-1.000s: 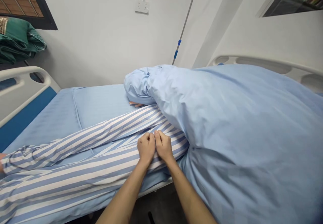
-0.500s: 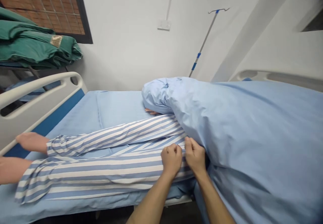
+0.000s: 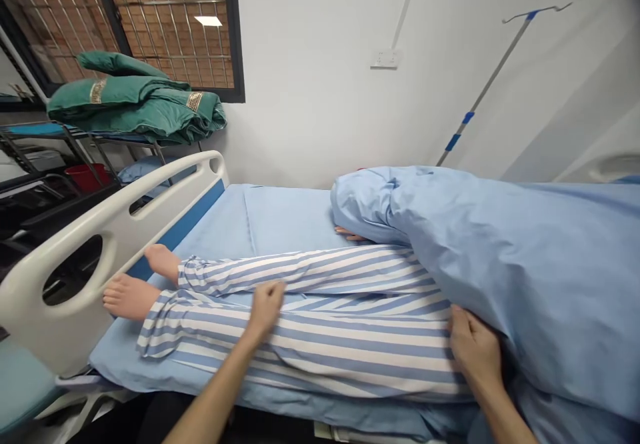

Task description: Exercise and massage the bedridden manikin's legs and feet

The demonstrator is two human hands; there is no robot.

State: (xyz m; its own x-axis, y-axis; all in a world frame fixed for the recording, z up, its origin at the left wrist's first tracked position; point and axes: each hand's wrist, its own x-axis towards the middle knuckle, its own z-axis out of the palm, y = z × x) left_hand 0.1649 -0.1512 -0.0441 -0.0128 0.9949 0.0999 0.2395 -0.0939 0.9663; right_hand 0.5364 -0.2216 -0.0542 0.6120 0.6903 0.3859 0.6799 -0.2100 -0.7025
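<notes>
A figure in blue-and-white striped trousers (image 3: 320, 317) lies on a hospital bed, bare feet (image 3: 131, 295) toward the footboard. A light blue quilt (image 3: 500, 264) covers its upper body. My left hand (image 3: 265, 305) rests closed on the striped trouser leg near the knee, fingers curled into the cloth. My right hand (image 3: 473, 351) lies on the trousers at the quilt's lower edge, its fingers tucked under the quilt and partly hidden.
A white footboard (image 3: 105, 231) with a blue panel closes the bed's left end. Behind it a metal rack (image 3: 75, 144) carries folded green blankets (image 3: 140, 101). An IV pole (image 3: 480, 94) leans by the white wall. A barred window (image 3: 150, 17) is at upper left.
My hands, side by side on the trousers near the quilt before, have separated: the left slid toward the feet, the right stayed by the quilt. The view swung left, bringing the feet and footboard into sight.
</notes>
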